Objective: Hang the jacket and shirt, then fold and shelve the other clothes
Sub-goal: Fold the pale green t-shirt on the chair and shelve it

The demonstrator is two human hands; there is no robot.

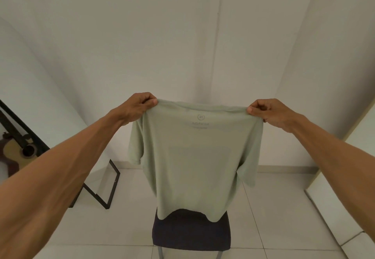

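Observation:
A pale green T-shirt (194, 157) hangs spread out in front of me at arm's length. My left hand (138, 106) pinches its left shoulder and my right hand (267, 112) pinches its right shoulder. The neckline runs taut between them, with a small printed label just below it. Both short sleeves droop at the sides. The hem hangs just over a dark padded chair seat (190, 232) directly below. No jacket or shelf is in view.
A black metal frame (109, 185) leans against the left wall, with a guitar (22, 149) behind it. White walls stand ahead and a white panel (332, 198) runs along the right. The floor is pale tile.

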